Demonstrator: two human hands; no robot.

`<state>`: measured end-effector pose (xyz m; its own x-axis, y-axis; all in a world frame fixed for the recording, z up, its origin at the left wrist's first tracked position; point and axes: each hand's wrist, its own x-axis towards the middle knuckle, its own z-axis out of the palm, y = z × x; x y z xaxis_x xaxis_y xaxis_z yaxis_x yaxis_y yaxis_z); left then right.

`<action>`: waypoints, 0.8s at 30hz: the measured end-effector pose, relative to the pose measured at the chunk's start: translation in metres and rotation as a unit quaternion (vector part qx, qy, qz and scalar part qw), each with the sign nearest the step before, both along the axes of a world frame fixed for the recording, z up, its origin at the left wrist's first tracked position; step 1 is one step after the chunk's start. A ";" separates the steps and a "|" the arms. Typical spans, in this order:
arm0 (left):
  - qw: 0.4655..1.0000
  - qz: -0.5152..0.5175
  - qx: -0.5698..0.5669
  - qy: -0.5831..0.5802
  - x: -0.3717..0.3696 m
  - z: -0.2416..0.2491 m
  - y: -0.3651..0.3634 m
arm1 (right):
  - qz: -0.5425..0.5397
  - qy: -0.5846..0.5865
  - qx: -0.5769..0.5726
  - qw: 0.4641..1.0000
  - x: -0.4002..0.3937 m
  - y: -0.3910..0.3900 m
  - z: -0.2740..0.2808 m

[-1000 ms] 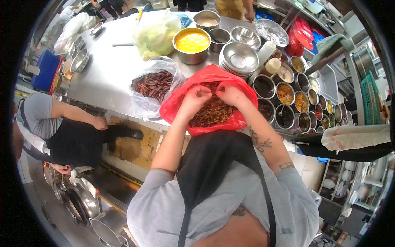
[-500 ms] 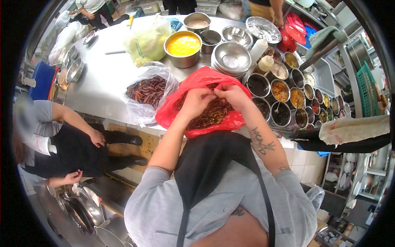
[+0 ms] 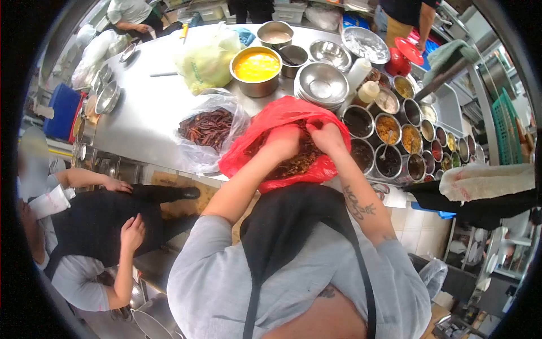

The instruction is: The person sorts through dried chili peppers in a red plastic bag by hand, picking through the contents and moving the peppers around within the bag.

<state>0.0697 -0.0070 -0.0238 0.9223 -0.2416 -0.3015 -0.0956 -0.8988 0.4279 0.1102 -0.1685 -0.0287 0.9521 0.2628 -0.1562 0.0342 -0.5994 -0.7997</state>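
Observation:
A red plastic bag [image 3: 243, 148] lies open at the table's near edge, with dark reddish-brown dried pieces [image 3: 302, 161] inside that look like chillies. My left hand [image 3: 283, 141] reaches down into the bag, its fingers hidden among the contents. Over the bag's right part is my right hand [image 3: 327, 137], fingers bent down toward the pieces; what its fingertips hold, if anything, is too small to tell. Just left of the red bag, a clear plastic bag [image 3: 233, 116] holds whole dried red chillies [image 3: 208, 129].
Behind the bags stand a pot of yellow liquid [image 3: 257, 65], a pale green bag [image 3: 206, 59] and stacked metal bowls [image 3: 323, 83]. Containers of ingredients [image 3: 388, 129] crowd the right. A co-worker in a black apron [image 3: 107, 217] stands at the left; other people are beyond the table.
My left hand has gone deeper into the red bag, and my hands have moved apart. The co-worker at the left has shifted, with one forearm now raised. The view has moved slightly.

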 end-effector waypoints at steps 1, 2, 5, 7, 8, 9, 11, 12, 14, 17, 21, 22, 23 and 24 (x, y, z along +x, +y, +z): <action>1.000 0.026 0.015 0.006 0.004 -0.010 -0.002 | -0.002 -0.008 0.001 1.000 0.000 0.001 -0.001; 0.997 0.062 0.050 0.014 0.000 0.012 -0.007 | -0.003 -0.015 0.004 1.000 0.000 0.001 -0.002; 0.996 0.071 0.050 -0.001 -0.003 0.004 -0.004 | -0.001 -0.049 0.023 0.999 -0.002 0.000 -0.009; 0.998 0.058 -0.015 0.000 -0.004 0.004 0.006 | -0.010 -0.042 0.031 0.999 -0.005 0.002 -0.008; 0.998 0.048 -0.049 0.001 -0.005 0.005 0.008 | -0.008 -0.033 0.040 0.999 -0.006 0.003 -0.007; 0.991 0.086 -0.102 -0.029 -0.003 -0.018 0.013 | -0.008 -0.023 0.048 0.999 -0.008 0.003 -0.007; 0.961 0.135 -0.233 -0.058 -0.004 -0.022 0.020 | 0.004 -0.025 0.067 0.997 -0.009 0.004 -0.002; 0.939 0.159 -0.297 -0.071 -0.005 -0.024 0.023 | 0.017 -0.035 0.077 0.996 -0.010 0.005 0.001; 0.889 0.212 -0.387 -0.123 -0.006 -0.034 0.025 | 0.053 -0.053 0.097 0.992 -0.012 0.008 0.001; 0.756 0.273 -0.588 -0.094 -0.012 -0.024 0.020 | 0.101 -0.041 0.121 0.987 -0.017 0.014 0.004; 0.715 0.267 -0.642 -0.077 -0.015 -0.022 0.015 | 0.110 0.010 0.134 0.985 -0.021 0.017 0.009; 0.721 0.282 -0.629 -0.066 -0.020 -0.008 0.013 | 0.111 0.006 0.136 0.984 -0.020 0.016 0.008; 0.710 0.298 -0.637 -0.037 -0.022 -0.005 0.012 | 0.101 0.011 0.146 0.984 -0.021 0.015 0.006; 0.697 0.315 -0.645 -0.009 -0.024 -0.002 0.011 | 0.092 0.014 0.155 0.983 -0.020 0.014 0.003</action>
